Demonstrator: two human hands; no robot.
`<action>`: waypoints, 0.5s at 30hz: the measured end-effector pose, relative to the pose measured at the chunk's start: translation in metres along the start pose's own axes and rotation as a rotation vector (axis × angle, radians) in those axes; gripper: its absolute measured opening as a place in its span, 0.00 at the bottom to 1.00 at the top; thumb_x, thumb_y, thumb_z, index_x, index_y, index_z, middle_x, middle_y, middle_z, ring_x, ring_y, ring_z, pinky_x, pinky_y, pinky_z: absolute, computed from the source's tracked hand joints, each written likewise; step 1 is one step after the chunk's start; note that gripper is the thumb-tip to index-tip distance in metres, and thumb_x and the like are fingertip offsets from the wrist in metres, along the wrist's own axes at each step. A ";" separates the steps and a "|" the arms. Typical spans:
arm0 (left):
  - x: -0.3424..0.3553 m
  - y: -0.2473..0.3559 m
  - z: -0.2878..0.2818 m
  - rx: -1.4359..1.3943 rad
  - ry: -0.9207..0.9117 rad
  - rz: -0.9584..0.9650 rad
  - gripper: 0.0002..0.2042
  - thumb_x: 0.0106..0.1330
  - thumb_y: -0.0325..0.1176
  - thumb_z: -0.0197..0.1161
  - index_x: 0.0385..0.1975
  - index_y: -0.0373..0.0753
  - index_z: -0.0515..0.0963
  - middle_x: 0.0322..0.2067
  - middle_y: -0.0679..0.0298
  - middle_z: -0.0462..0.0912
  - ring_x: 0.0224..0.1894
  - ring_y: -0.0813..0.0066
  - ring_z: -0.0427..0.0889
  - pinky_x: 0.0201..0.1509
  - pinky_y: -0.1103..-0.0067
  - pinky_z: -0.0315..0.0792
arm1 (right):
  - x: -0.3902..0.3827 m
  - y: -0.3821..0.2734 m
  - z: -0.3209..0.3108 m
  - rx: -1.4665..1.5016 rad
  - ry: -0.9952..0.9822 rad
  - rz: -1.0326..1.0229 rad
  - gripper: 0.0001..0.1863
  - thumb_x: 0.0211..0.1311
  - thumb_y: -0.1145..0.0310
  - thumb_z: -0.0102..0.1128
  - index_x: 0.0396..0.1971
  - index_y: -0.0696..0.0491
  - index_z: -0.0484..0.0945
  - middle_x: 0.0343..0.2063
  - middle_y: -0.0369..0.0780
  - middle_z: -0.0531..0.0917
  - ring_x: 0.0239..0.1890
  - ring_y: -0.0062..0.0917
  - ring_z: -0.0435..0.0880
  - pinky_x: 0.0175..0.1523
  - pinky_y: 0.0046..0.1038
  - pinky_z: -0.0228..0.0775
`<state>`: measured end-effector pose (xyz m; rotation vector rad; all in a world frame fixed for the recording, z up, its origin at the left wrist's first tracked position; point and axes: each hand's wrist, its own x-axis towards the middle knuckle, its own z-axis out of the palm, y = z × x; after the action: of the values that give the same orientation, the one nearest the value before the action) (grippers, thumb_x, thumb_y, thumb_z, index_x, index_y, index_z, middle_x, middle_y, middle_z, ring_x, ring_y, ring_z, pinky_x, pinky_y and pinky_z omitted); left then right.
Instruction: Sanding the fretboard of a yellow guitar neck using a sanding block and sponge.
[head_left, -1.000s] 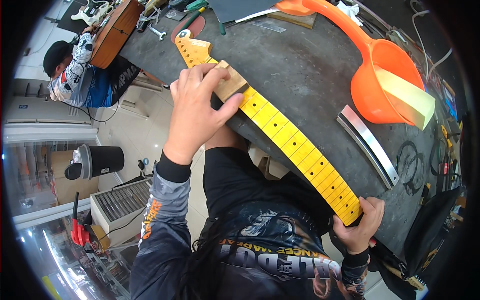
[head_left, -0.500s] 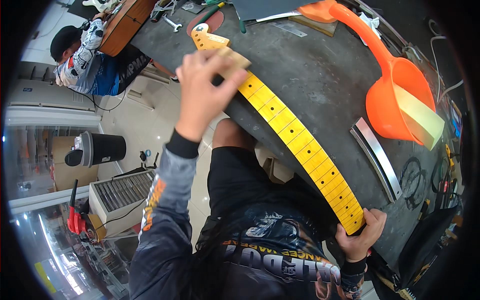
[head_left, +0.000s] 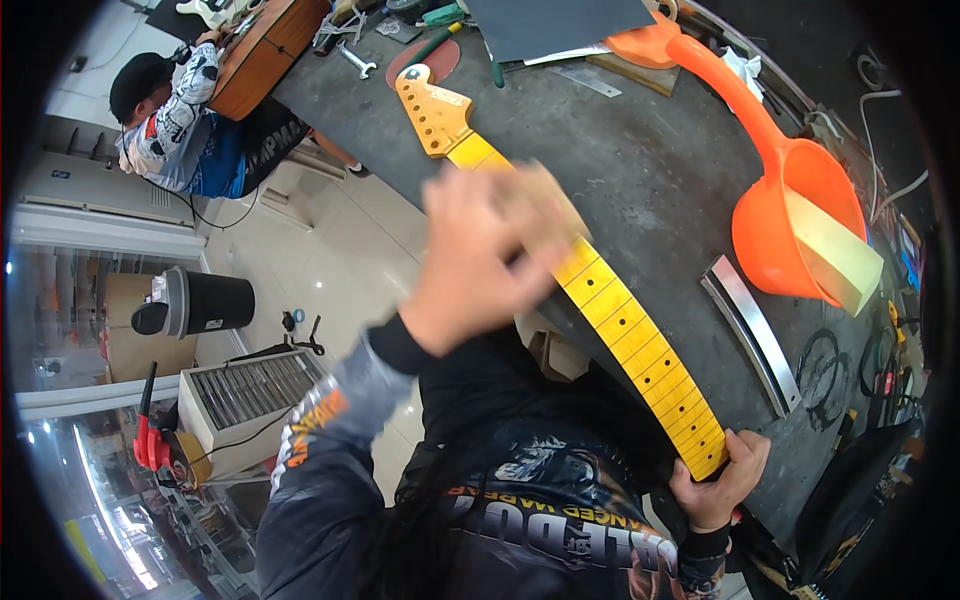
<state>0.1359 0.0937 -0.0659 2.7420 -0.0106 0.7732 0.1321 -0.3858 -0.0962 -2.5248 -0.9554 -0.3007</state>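
A yellow guitar neck (head_left: pixel 640 345) with dark dot markers slants across the near edge of the bench, its headstock (head_left: pixel 433 112) pointing away to the upper left. My left hand (head_left: pixel 470 255), smeared by motion, is closed on a flat tan block (head_left: pixel 558 205) laid over the upper part of the fretboard. The block's underside is hidden. At the heel end of the neck, my right hand (head_left: pixel 722 480) grips it with the thumb on the near side and the fingers around the far edge.
An orange dipper (head_left: pixel 757 235) with a pale yellow block (head_left: pixel 838 255) in it stands on the dark bench (head_left: pixel 640 160). Nearer lies a long silver metal bar (head_left: pixel 755 335). Dark sheets (head_left: pixel 550 25) and a wrench (head_left: pixel 357 62) lie farther off. Another person (head_left: pixel 175 120) works at far left.
My left hand and the tan block have slid down the neck toward the heel, uncovering the headstock end. My right hand keeps its hold on the heel.
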 end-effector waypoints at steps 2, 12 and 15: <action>-0.017 0.044 -0.002 -0.201 -0.074 0.123 0.22 0.65 0.52 0.87 0.56 0.51 0.95 0.64 0.55 0.90 0.63 0.49 0.83 0.68 0.55 0.69 | 0.000 0.000 0.001 -0.008 0.007 0.003 0.42 0.56 0.51 0.86 0.67 0.51 0.77 0.49 0.46 0.79 0.51 0.42 0.81 0.54 0.48 0.73; -0.008 0.028 -0.003 -0.169 -0.057 0.065 0.23 0.65 0.52 0.86 0.57 0.52 0.96 0.61 0.53 0.90 0.62 0.52 0.83 0.67 0.56 0.68 | -0.003 0.002 0.001 -0.011 0.011 -0.001 0.42 0.55 0.51 0.87 0.66 0.52 0.77 0.49 0.46 0.78 0.50 0.43 0.80 0.54 0.48 0.73; 0.005 -0.017 -0.008 0.013 0.007 0.042 0.19 0.68 0.52 0.84 0.54 0.52 0.96 0.60 0.55 0.90 0.64 0.50 0.82 0.68 0.53 0.67 | -0.002 0.001 0.001 -0.020 0.025 -0.013 0.41 0.56 0.51 0.86 0.66 0.51 0.77 0.49 0.46 0.79 0.50 0.43 0.81 0.54 0.48 0.73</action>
<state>0.1376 0.1123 -0.0608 2.7590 -0.0621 0.7968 0.1310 -0.3875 -0.0978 -2.5275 -0.9649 -0.3463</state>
